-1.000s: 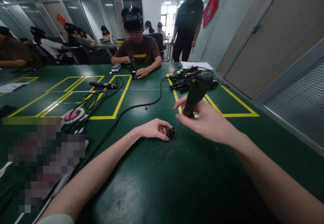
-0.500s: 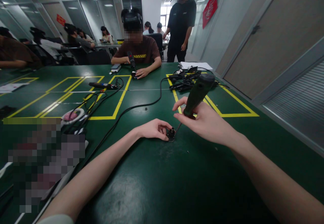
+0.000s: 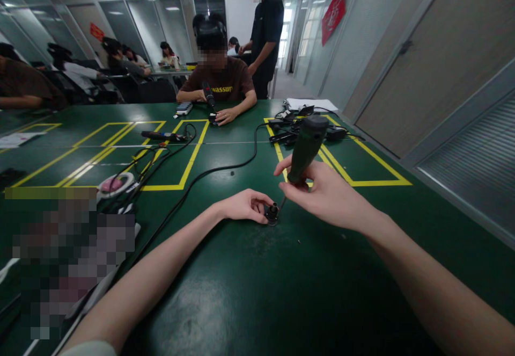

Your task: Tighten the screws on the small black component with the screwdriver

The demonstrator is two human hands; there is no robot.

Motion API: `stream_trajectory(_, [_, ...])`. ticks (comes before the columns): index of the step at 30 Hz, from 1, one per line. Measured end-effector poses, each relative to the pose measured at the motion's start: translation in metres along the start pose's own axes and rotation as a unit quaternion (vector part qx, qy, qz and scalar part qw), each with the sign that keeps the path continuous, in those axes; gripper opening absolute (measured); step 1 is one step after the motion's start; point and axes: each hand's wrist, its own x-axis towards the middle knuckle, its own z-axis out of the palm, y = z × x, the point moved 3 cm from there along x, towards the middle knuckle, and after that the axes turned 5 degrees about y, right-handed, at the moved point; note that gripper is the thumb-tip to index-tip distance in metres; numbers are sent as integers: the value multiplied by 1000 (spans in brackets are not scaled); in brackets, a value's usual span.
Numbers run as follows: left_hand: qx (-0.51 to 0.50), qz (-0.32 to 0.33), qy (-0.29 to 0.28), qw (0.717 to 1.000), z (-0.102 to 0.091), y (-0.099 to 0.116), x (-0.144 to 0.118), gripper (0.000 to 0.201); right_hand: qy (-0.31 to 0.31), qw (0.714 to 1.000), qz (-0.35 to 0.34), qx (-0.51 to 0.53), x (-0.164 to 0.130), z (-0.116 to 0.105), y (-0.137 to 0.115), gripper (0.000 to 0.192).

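Note:
On the green table, a small black round part (image 3: 272,213) with a raised stub is pinched by my left hand (image 3: 250,205) from its left side. My right hand (image 3: 322,189) grips a screwdriver (image 3: 306,149) with a thick dark green handle. The handle leans up and to the right, and its thin shaft slants down to the right side of the black part. Where the tip meets the part is too small to make out.
A long black cable (image 3: 201,173) crosses the table (image 3: 249,297) on the left. Black cabled devices (image 3: 295,128) pile up at the far right, near yellow tape lines. A tape roll (image 3: 115,184) lies left. Opposite sits a person (image 3: 225,79) holding an electric screwdriver (image 3: 208,94).
The screwdriver handle has tipped a little left and stands more upright, with my right hand shifting slightly. My left hand stays put. The standing person behind has moved left and turned.

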Motion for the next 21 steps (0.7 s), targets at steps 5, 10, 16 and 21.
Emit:
stream_trajectory(5, [1,0,0,1000,0,0,0,41,-2,1000,2,7,0,1,1,17])
stream_trajectory(10, [-4,1,-2,1000,0,0,0,44,-5,1000,-5,3,1,1,-1,12])
stream_trajectory(16, [-2,1,-1,1000,1,2,0,43,0,1000,-3,-3,0,0,0,17])
stream_trajectory(21, [-4,3,-1,1000,0,0,0,44,8,1000,0,14,1,0,1,15])
